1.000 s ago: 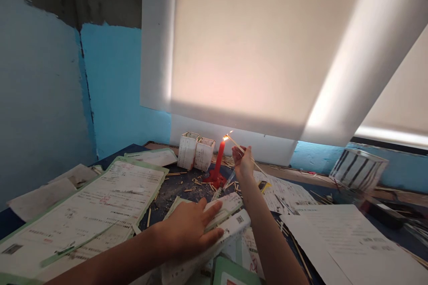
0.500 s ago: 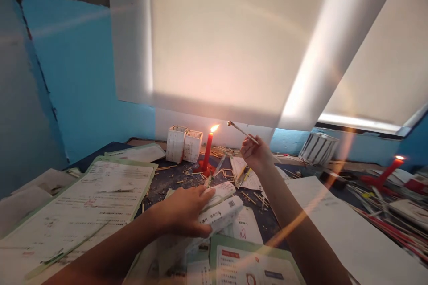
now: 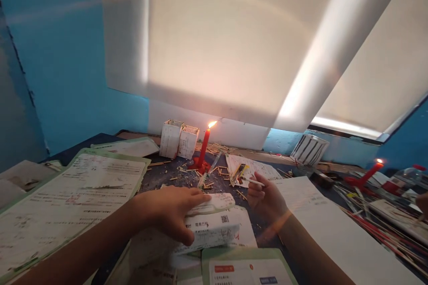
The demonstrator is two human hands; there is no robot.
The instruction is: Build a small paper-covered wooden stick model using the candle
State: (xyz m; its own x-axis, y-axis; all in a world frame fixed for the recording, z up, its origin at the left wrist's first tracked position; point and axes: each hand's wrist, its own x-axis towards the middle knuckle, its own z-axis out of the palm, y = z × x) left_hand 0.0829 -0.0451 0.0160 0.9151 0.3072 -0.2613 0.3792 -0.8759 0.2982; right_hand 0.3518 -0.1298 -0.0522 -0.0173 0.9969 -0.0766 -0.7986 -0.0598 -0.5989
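Observation:
A lit red candle (image 3: 205,147) stands upright in red wax on the dark table. My right hand (image 3: 265,193) pinches a thin pale stick (image 3: 253,181), whose tip points left over a printed sheet (image 3: 259,168). Resting on folded printed papers (image 3: 214,227), my left hand (image 3: 169,211) has its fingers spread and thumb apart. Beyond it, a clear thin tube (image 3: 214,164) lies among scattered small sticks near the candle base. Two white paper boxes (image 3: 171,140) stand just left of the candle.
Printed sheets (image 3: 87,182) cover the left side, and a blank white sheet (image 3: 321,222) lies at right. Farther right are a second lit candle (image 3: 371,171), a striped box (image 3: 309,149), a bundle of sticks and part of another person's hand (image 3: 421,202).
My right hand has come down from beside the flame with the stick, away from the candle. My left hand remains on the papers, and the view has shifted slightly.

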